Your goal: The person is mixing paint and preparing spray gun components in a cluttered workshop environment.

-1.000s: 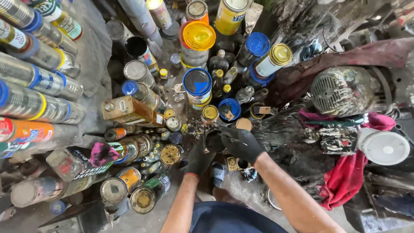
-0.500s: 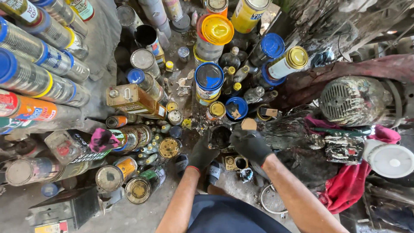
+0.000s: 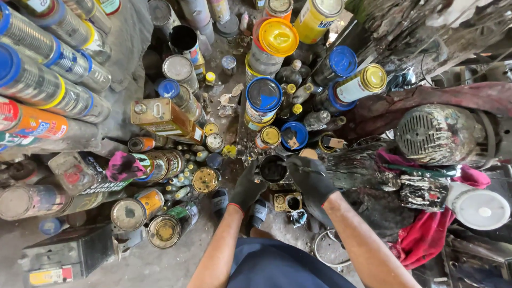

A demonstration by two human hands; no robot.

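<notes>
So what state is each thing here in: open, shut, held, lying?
Left hand: gloved, gripping the black can's side.
Right hand: gloved, gripping its other side.
Black can: open, upright, held.
Yellow-lid can: lidded.
Blue-lid can: lidded, upright.
Rectangular tin: capped, lying flat.
Red rag: crumpled.

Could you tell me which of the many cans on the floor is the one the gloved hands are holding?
The small dark open-topped can between left hand and right hand; neighbouring cans stand untouched.

A small, round, grime-blackened open tin can stands upright just below the centre of the frame, its dark mouth facing up, gripped on both sides, amid cluttered cans on the floor.
</notes>
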